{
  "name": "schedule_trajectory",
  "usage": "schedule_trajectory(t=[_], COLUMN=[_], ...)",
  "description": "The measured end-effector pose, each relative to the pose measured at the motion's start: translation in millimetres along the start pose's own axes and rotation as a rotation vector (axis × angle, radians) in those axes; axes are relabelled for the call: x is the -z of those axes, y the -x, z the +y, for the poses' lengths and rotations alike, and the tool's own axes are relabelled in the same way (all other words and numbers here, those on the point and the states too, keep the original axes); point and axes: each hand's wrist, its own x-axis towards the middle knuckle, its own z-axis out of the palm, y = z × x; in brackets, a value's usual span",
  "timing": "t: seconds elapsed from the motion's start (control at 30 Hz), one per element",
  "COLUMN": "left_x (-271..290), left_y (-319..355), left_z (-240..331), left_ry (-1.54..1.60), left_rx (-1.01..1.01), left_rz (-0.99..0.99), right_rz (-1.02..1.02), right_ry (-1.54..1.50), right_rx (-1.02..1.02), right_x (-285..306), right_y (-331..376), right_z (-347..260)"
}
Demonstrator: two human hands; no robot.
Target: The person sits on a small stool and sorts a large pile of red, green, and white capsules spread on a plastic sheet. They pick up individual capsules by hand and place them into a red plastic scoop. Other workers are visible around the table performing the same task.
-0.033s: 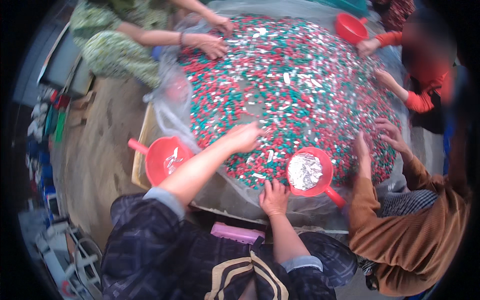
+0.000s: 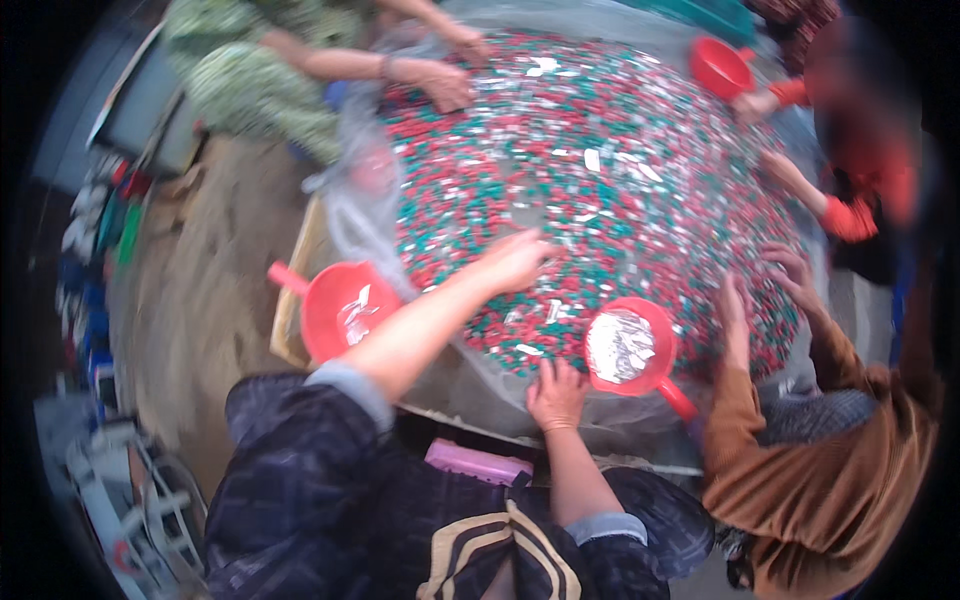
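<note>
A broad heap of small red, green and white pieces [image 2: 480, 190] lies on a clear plastic sheet [image 2: 350, 215]; their exact kind is too small to tell. My left hand [image 2: 513, 262] reaches into the near part of the heap, its fingers bunched and pointing down at the pieces. Anything between those fingertips is hidden. At the near edge, my right hand [image 2: 557, 395] rests on the sheet with fingers apart, holding nothing. Just right of it sits a red plastic dipper [image 2: 664, 330] filled with white slivers [image 2: 620, 346]. Another red dipper [image 2: 325, 315], with a few white strips inside, stands beside my left forearm.
A co-worker's hands [image 2: 447, 85] work at the far left edge. On the right are an orange-sleeved person's hand [image 2: 757, 104] by a third red dipper [image 2: 718, 68], and a brown-sleeved person's hands [image 2: 735, 300]. A pink box [image 2: 478, 463] lies below the table edge.
The whole view has shifted slightly, so things sit a bit farther right. My left hand has moved slightly away from me over the heap. My right hand stays at the sheet's edge.
</note>
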Motion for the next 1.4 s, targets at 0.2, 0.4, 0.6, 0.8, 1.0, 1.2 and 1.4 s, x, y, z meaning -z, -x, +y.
schedule_trajectory(t=[0.2, 0.4, 0.6, 0.8, 1.0, 1.2, 1.4], left_x=[-75.2, -93.6, -49.0, -41.0, -82.5, -100.2, -90.9], left_y=[-12.9, 42.2, 77.1, 90.6, 98.1, 105.9, 92.8], left_z=[25.7, -1.6, -42.0, -65.6, -36.7, -9.6, -33.9], left_ry=[-0.012, -0.002, 0.418, 0.702, 0.430, -0.003, 0.514], left_rx=[0.078, -0.090, 0.104, 0.156, 0.243, 0.194, 0.332], left_rz=[0.282, 0.417, 0.506, 0.444, 0.402, 0.430, 0.396], right_rz=[0.075, 0.147, 0.287, 0.215, 0.214, 0.224, 0.357], right_ry=[0.039, -0.015, -0.143, -0.074, -0.167, -0.195, -0.446], right_rx=[-0.005, 0.011, -0.046, 0.017, 0.051, 0.107, -0.027], right_x=[-5.8, -5.0, 6.2, 8.4, -2.6, 2.8, 6.0], right_y=[3.8, 7.0, -12.3, -31.2, -23.4, -20.8, -36.4], right_z=[-5.7, 0.1, -21.1, -29.6, -18.0, -13.3, -24.2])
